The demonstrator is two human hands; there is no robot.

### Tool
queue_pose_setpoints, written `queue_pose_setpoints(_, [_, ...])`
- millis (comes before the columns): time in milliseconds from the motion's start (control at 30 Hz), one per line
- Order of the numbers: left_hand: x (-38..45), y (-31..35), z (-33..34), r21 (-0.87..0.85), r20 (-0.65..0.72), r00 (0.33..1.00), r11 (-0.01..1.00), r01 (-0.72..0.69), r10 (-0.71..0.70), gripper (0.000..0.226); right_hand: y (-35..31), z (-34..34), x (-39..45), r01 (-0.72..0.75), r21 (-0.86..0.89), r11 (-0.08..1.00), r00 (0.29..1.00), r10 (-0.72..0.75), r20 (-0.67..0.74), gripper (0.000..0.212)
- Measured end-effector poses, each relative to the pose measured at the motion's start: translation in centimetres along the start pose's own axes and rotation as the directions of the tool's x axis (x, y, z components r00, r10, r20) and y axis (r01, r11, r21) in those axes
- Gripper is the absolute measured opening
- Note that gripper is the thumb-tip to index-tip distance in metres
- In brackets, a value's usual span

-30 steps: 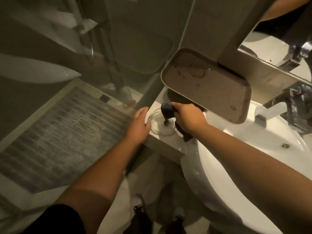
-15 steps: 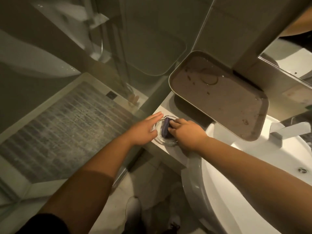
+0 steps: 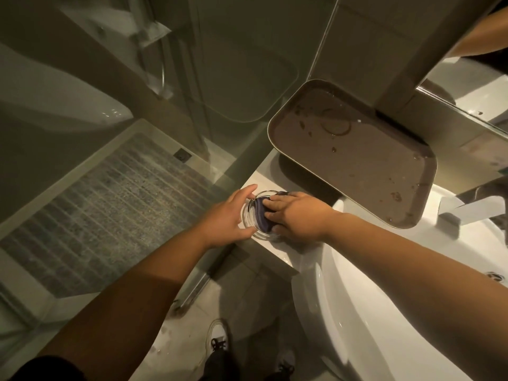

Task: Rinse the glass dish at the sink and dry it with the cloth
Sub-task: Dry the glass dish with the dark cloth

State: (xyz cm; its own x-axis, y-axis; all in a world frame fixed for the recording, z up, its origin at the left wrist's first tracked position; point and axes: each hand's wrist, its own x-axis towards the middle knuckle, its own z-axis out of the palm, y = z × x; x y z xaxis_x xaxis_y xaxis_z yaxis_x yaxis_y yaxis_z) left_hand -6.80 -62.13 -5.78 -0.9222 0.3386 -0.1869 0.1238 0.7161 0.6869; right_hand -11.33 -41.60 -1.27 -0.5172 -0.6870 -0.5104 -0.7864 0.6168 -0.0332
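A small round clear glass dish (image 3: pixel 249 220) sits on the white ledge (image 3: pixel 277 250) to the left of the basin. My left hand (image 3: pixel 225 217) holds its left rim between thumb and fingers. Inside the dish lies a dark blue cloth (image 3: pixel 261 215). My right hand (image 3: pixel 297 215) presses the cloth down into the dish with fingers laid flat over it. Part of the dish and cloth is hidden under my right hand.
A brown metal tray (image 3: pixel 354 155) with wet marks hangs over the ledge just behind the hands. The white basin (image 3: pixel 384 298) and its faucet (image 3: pixel 464 209) are to the right. A glass shower wall (image 3: pixel 192 105) and grey mat (image 3: pixel 96 210) lie left. My shoes (image 3: pixel 218 339) show below.
My right hand brought the cloth down from above the dish and now presses it flat inside. My left hand closed around the dish rim. The view shifted slightly.
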Motion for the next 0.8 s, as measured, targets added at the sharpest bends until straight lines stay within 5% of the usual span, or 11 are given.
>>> queue_pose_setpoints(233, [0.1, 0.5, 0.4, 0.067, -0.031, 0.999, 0.997, 0.027, -0.025, 0.081, -1.8, -0.1, 1.0, -0.036, -0.132, 0.991, 0.992, 0.020, -0.124, 0.045])
queue_pose_setpoints(367, [0.1, 0.5, 0.3, 0.114, -0.047, 0.999, 0.993, 0.024, -0.019, 0.081, -1.8, -0.4, 0.8, -0.195, -0.100, 0.976, 0.981, 0.191, -0.041, 0.055])
queue_pose_setpoints(467, [0.2, 0.4, 0.4, 0.150, -0.043, 0.999, 0.989, 0.008, -0.001, 0.082, -2.2, -0.3, 0.6, -0.158, -0.078, 0.984, 0.986, 0.161, 0.030, 0.038])
queue_pose_setpoints(600, [0.2, 0.1, 0.4, 0.137, -0.047, 0.999, 0.991, -0.007, 0.014, 0.084, -2.5, -0.8, 1.7, -0.145, 0.006, 0.989, 0.988, 0.145, -0.043, 0.024])
queue_pose_setpoints(800, [-0.2, 0.4, 1.0, 0.152, -0.106, 0.994, 0.988, 0.004, 0.013, 0.081, -1.1, -1.6, 2.8, -0.317, 0.056, 0.947, 0.942, 0.321, -0.096, 0.024])
